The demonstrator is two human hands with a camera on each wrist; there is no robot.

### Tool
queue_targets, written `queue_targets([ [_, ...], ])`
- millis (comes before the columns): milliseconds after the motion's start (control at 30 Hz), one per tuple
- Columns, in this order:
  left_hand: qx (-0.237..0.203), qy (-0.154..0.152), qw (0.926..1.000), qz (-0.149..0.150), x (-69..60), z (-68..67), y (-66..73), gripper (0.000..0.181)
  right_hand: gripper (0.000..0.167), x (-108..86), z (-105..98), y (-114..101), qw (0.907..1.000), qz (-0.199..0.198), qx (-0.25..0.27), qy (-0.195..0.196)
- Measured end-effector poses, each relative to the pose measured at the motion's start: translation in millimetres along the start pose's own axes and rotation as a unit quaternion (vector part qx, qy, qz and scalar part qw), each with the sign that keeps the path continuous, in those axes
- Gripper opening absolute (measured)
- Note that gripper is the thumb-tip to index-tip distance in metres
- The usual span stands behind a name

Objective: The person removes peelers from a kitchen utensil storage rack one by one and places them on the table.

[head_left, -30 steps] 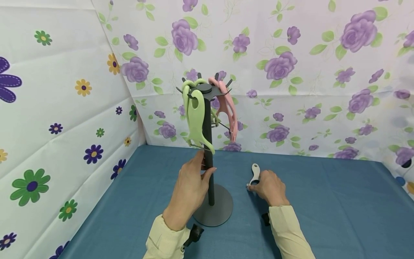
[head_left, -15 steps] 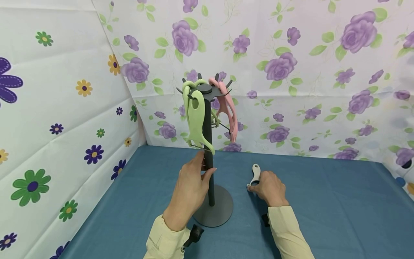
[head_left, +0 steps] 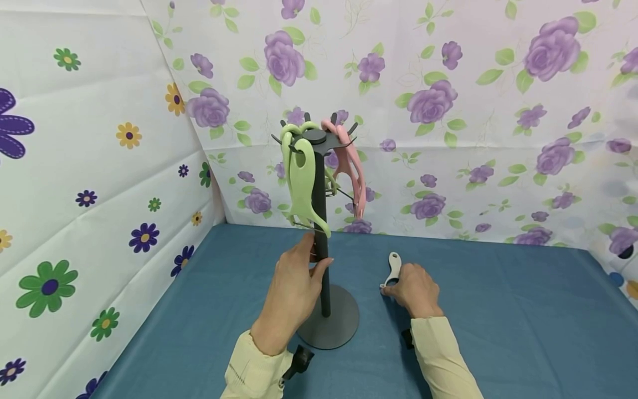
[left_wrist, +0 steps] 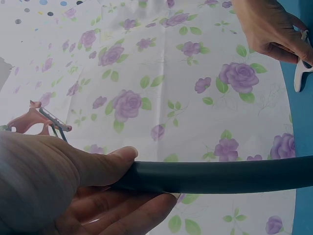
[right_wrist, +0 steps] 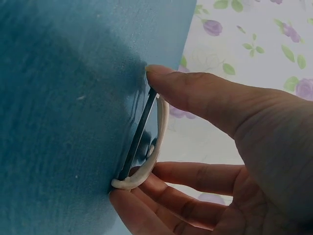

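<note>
My left hand [head_left: 289, 288] holds the dark pole of an upright hanging stand [head_left: 325, 288], with thumb and fingers on opposite sides, as the left wrist view shows. Green Y-shaped peelers [head_left: 302, 180] and a pink peeler [head_left: 356, 172] hang from hooks at its top. To the right, a white Y-shaped peeler [head_left: 394, 265] lies on the blue cloth, its handle pointing away from me. My right hand [head_left: 416, 288] pinches its head by the two ends, thumb on one and fingers on the other. The blade [right_wrist: 139, 132] shows between them in the right wrist view.
The stand's round grey base [head_left: 339, 327] sits on the blue tablecloth [head_left: 523, 321]. A floral backdrop [head_left: 483, 194] rises behind the table, and a flowered sheet [head_left: 99, 238] borders it at the left. Black cameras are strapped to both wrists.
</note>
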State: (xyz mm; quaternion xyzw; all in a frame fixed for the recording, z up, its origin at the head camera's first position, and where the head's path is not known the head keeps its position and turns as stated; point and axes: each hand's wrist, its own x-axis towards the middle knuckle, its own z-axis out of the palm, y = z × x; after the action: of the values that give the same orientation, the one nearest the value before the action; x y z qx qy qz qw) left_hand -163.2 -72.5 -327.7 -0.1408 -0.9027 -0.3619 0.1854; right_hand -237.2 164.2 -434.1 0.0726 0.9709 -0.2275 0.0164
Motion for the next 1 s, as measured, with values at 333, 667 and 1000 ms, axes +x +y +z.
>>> queue_targets([
  [333, 0.001, -0.002, 1.0, -0.003, 0.0, -0.6, 0.7, 0.03, 0.035, 0.9, 1.8, 0.3, 1.0, 0.002, 0.0, 0.008],
  [667, 0.001, 0.002, 1.0, 0.0, -0.6, 0.3, 0.3, 0.03, 0.035, 0.1, 2.9, 0.7, 0.9999, -0.001, 0.001, 0.015],
  [1000, 0.02, 0.018, 0.9995, 0.017, -0.9, 0.2, -1.9, 0.025, 0.036, 0.6, 2.5, 1.0, 0.9999, -0.002, 0.0, 0.017],
])
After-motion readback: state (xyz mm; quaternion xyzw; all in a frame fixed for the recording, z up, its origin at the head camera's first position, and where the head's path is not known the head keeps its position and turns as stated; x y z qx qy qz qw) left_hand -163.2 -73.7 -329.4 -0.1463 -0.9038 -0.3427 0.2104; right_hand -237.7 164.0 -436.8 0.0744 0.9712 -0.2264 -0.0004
